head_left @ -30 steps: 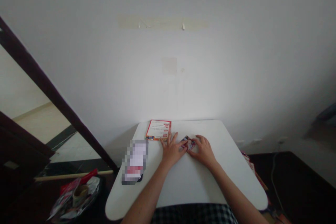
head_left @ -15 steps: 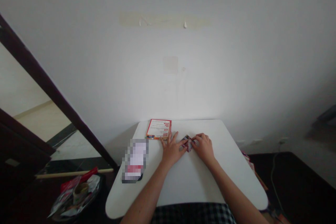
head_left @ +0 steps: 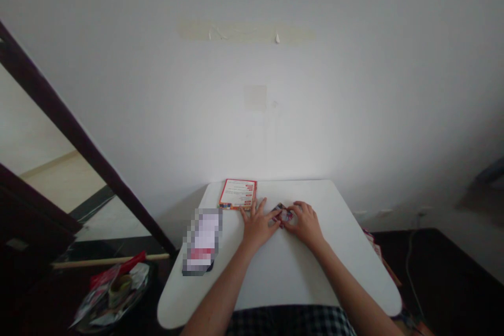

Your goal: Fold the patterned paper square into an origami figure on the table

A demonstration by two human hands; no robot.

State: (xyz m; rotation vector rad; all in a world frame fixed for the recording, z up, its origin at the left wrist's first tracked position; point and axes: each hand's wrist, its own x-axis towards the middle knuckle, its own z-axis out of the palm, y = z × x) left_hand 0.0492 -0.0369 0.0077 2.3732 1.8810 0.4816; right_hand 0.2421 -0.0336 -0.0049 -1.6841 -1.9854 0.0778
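Your left hand (head_left: 258, 227) flat on white table (head_left: 287, 273), fingers spread, touching folded paper (head_left: 282, 215); right hand (head_left: 306, 226) curled, fingers pinching paper, lower centre.

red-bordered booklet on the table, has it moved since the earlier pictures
No, the red-bordered booklet sits in the same spot against the far edge of the white table, with no shift in any direction.

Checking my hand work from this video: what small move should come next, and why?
Probably press the small folded red-and-white printed paper flat with the right hand, since its fingers already rest on it, while the splayed left hand lies flat beside it on the white table.
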